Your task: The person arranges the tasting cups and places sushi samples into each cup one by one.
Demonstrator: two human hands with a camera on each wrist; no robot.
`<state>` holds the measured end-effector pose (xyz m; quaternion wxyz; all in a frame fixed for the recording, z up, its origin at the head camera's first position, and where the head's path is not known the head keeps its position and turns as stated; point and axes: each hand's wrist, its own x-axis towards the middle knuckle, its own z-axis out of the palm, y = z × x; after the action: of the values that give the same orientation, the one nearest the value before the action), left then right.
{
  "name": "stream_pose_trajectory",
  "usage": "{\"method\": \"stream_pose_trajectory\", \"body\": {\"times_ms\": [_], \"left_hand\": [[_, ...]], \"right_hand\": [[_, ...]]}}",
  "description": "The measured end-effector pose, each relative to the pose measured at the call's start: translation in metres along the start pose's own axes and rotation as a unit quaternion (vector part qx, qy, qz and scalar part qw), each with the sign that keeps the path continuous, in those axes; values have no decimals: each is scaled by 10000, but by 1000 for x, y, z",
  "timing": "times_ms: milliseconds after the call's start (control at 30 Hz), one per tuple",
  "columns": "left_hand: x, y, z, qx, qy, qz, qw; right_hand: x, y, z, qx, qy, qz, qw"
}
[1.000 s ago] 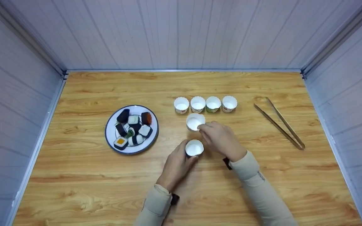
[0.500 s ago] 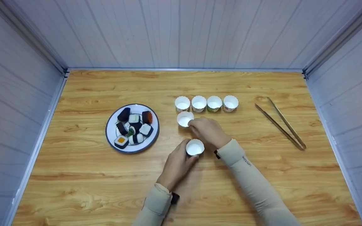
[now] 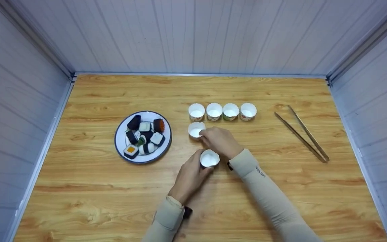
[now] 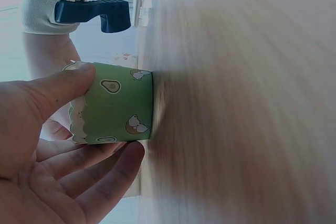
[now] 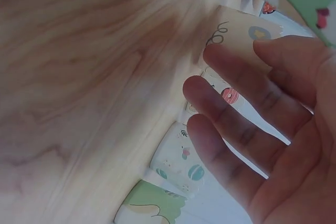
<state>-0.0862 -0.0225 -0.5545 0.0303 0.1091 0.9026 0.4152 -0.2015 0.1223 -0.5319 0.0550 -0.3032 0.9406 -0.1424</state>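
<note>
My left hand [image 3: 188, 174] holds a green paper baking cup [image 4: 118, 103] with an avocado print, thumb on one side and fingers on the other. It stands upright on the wooden table, or very near it. Just beyond, my right hand [image 3: 222, 141] pinches the rim of a cream paper cup [image 5: 241, 30] between thumb and forefinger. The other fingers are loosely extended beside it. In the head view, this cream cup [image 3: 195, 128] is in front of the leftmost cup [image 3: 197, 112] of a row; whether they touch cannot be told.
That row continues right with more upright paper cups [image 3: 231, 112]. To the left, a blue-rimmed white plate [image 3: 119, 141] bears several sushi pieces [image 3: 147, 136]. Metal tongs [image 3: 306, 136] lie spread at the right. Pale panels [image 3: 193, 37] wall the table's back and sides.
My right hand has moved left with the cream cup, from before the row's second cup to before its leftmost, then barely shifted. My left hand keeps its hold on the green cup.
</note>
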Motion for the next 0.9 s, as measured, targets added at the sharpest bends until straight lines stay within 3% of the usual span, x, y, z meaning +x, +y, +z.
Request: {"method": "stream_pose_trajectory", "body": {"times_ms": [233,367,500,600,900], "left_hand": [[0,1,0,36,35,9,10000],[0,2,0,-5,27,-49,10000],[0,2,0,33,67,-56,10000],[0,3,0,46,56,-102,9999],[0,2,1,48,53,-108,9999]], "right_hand": [[-12,-1,-6,-20,162,-74,9998],[-30,-3,-14,98,704,-226,9972],[-52,-6,-22,100,1390,-467,9891],[-68,-8,-26,26,1681,-619,9838],[-106,-17,-15,-31,1715,-1025,9798]]}}
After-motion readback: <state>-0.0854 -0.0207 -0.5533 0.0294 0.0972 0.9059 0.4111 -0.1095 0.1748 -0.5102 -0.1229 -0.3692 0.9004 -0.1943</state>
